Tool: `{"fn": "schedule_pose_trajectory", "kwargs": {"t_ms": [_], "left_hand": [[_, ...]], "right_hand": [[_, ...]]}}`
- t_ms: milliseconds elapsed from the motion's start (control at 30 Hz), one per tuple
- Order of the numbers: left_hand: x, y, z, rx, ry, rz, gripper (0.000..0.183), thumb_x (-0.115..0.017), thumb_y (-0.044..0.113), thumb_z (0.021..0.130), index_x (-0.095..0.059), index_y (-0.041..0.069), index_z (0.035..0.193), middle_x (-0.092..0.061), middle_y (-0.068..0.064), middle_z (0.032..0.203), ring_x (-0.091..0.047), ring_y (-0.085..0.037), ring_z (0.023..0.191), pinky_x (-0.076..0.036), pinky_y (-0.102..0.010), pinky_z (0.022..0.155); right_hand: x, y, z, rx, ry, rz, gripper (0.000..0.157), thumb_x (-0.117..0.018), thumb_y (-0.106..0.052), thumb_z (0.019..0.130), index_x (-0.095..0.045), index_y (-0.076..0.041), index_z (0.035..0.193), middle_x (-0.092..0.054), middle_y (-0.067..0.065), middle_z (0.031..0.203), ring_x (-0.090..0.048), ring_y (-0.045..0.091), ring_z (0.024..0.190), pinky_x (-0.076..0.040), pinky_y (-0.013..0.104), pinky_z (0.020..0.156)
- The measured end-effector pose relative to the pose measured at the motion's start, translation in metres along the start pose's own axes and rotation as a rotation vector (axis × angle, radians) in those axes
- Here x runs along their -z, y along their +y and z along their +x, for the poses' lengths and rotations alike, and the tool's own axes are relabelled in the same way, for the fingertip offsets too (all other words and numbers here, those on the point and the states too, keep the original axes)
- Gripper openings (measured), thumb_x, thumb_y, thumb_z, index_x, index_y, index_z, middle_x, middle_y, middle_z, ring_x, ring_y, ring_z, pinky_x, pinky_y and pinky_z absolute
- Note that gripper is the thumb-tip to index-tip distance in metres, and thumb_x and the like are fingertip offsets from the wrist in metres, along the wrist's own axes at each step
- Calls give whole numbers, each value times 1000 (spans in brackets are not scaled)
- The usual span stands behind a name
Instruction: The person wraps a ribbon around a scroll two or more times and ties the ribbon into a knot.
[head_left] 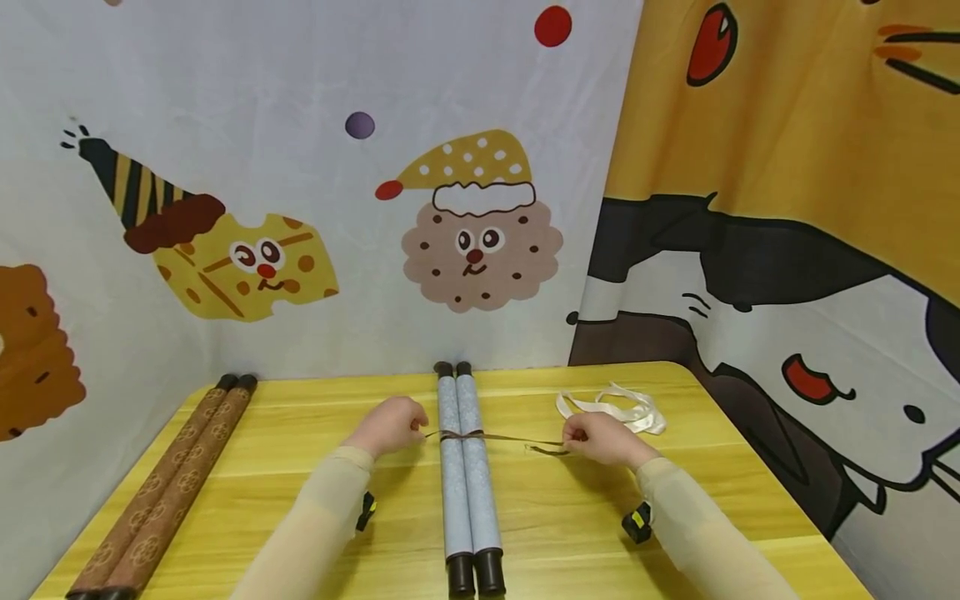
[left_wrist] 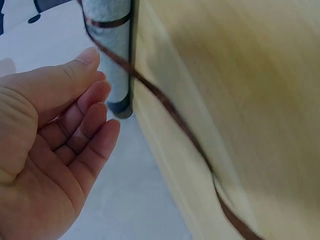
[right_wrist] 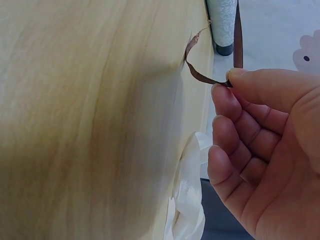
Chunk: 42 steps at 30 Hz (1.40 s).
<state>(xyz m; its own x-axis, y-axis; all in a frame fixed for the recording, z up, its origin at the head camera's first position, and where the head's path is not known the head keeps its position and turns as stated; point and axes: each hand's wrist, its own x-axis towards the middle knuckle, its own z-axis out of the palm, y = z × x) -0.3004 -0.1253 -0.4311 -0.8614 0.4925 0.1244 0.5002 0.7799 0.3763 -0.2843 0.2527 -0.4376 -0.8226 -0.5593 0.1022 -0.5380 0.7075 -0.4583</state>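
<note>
Two pale blue patterned scrolls (head_left: 465,492) with dark end knobs lie side by side on the table. A thin brown ribbon (head_left: 517,438) is wrapped around their middle. My right hand (head_left: 603,439) pinches one end of it between thumb and index finger, and a short frayed tail curls beyond the pinch. To the left of the scrolls, my left hand (left_wrist: 55,130) has loosely curled fingers. Past its fingertips runs the other length of ribbon (left_wrist: 170,107), sloping away from the scrolls; no grip on it shows.
Two brown scrolls with a round floral pattern (head_left: 168,492) lie at the table's left edge. A loose white ribbon (head_left: 637,412) is heaped behind my right hand. Printed fabric curtains (head_left: 300,150) stand behind the yellow wood-grain table (head_left: 570,533).
</note>
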Motion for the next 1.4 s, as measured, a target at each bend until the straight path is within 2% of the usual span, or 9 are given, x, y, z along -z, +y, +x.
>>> {"fn": "schedule_pose_trajectory", "kwargs": {"t_ms": [200, 433, 533, 700, 833, 967, 1167, 1267, 1400], "left_hand": [[-14, 2, 9, 15, 0, 17, 12, -81, 5, 80, -76, 3, 91, -72, -5, 87, -65, -21, 81, -54, -41, 81], [-29, -1, 13, 33, 10, 39, 10, -80, 9, 80, -71, 11, 76, -66, 3, 75, -60, -15, 72, -53, -37, 71], [-29, 1, 11, 67, 64, -44, 15, -76, 7, 83, -66, 12, 73, -61, 5, 70, -53, -12, 66, -50, -34, 66], [-22, 14, 8, 88, 202, -270, 15, -74, 6, 87, -68, 12, 75, -60, 6, 70, -50, -10, 62, -46, -29, 61], [-16, 27, 5, 70, 265, -336, 12, -76, 9, 87, -72, 15, 78, -64, 9, 74, -55, -8, 66, -49, -30, 65], [-15, 31, 2, 62, 303, -345, 12, -78, 10, 86, -72, 15, 76, -64, 9, 73, -55, -9, 66, -50, -32, 65], [-20, 18, -5, 161, 343, -342, 19, -78, 7, 84, -66, 14, 71, -59, 7, 66, -49, -12, 61, -46, -32, 61], [-23, 13, -8, 184, 343, -320, 19, -78, 5, 84, -66, 13, 71, -58, 6, 66, -49, -13, 60, -45, -33, 60], [-27, 14, -12, 147, 353, -259, 17, -78, 4, 82, -68, 13, 72, -60, 8, 67, -50, -10, 61, -46, -30, 60]], "right_hand": [[-1, 1, -1, -7, -7, -4, 12, -70, -7, 91, -63, -13, 83, -56, -11, 74, -46, 3, 65, -42, 25, 62], [-3, 2, -1, -3, -10, -3, 13, -69, -6, 91, -63, -13, 83, -55, -11, 72, -45, 4, 63, -42, 26, 60], [-4, 2, -1, -10, -21, -1, 12, -68, -7, 92, -63, -14, 83, -55, -11, 73, -46, 3, 64, -42, 25, 61], [0, 2, 1, -22, -21, -1, 12, -66, -6, 93, -63, -14, 84, -57, -11, 75, -46, 4, 64, -42, 26, 61], [4, 3, 4, -31, -11, -20, 13, -65, -6, 94, -62, -14, 85, -57, -10, 76, -46, 5, 65, -43, 27, 62], [8, 3, 7, -46, -10, -36, 12, -66, -8, 94, -62, -15, 85, -56, -10, 76, -47, 6, 66, -43, 28, 64], [4, 5, 9, -9, 2, -86, 13, -69, -6, 91, -62, -13, 82, -55, -10, 75, -46, 6, 67, -43, 29, 64], [-1, 5, 10, 8, 2, -134, 15, -70, -7, 91, -61, -14, 80, -53, -10, 73, -45, 7, 66, -42, 29, 64], [-3, 6, 12, -69, 20, -151, 14, -66, -8, 92, -62, -15, 80, -53, -10, 70, -45, 8, 63, -42, 31, 63]]}}
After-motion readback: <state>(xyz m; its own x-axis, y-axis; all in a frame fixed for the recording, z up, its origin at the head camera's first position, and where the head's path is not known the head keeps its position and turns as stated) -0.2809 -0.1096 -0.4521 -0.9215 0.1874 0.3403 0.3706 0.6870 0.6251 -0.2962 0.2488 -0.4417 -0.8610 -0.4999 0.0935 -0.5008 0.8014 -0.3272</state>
